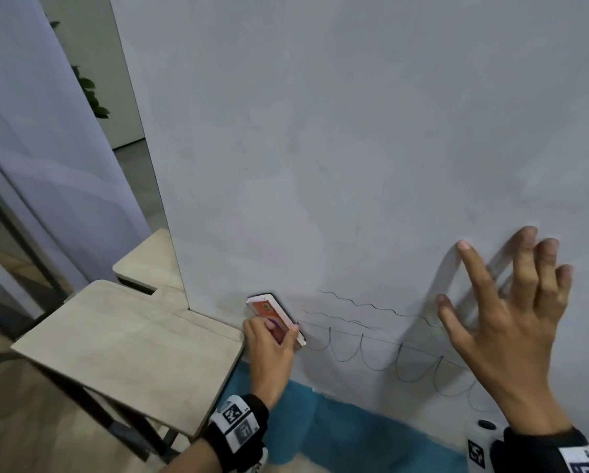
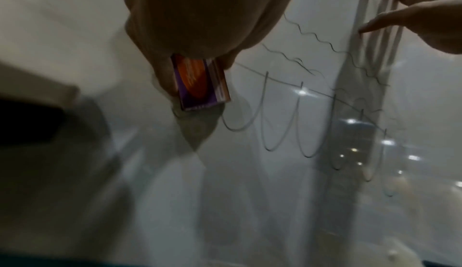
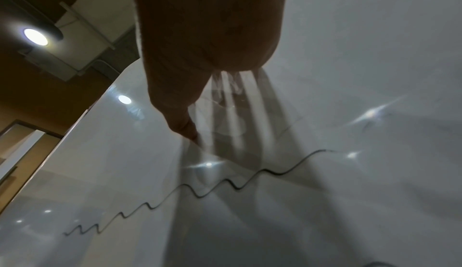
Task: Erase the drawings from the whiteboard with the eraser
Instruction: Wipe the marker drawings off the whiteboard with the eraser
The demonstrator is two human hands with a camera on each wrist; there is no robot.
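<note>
A large whiteboard [image 1: 354,131] fills the head view. Low on it run black wavy lines [image 1: 361,304] and a row of drawn loops [image 1: 375,356]. My left hand [image 1: 269,349] grips an orange and purple eraser [image 1: 274,317] flat against the board, at the left end of the drawings. The left wrist view shows the eraser [image 2: 202,81] in my fingers beside the loops [image 2: 275,125]. My right hand [image 1: 504,308] is spread open with its fingertips on the board to the right. A wavy line [image 3: 200,192] crosses below the right hand [image 3: 200,44] in the right wrist view.
Two light wooden desks [image 1: 129,346] stand left of the board, the nearer one close to my left wrist. A blue strip [image 1: 337,431] runs along the foot of the board. A white gadget with a black marker tag [image 1: 477,448] sits at lower right.
</note>
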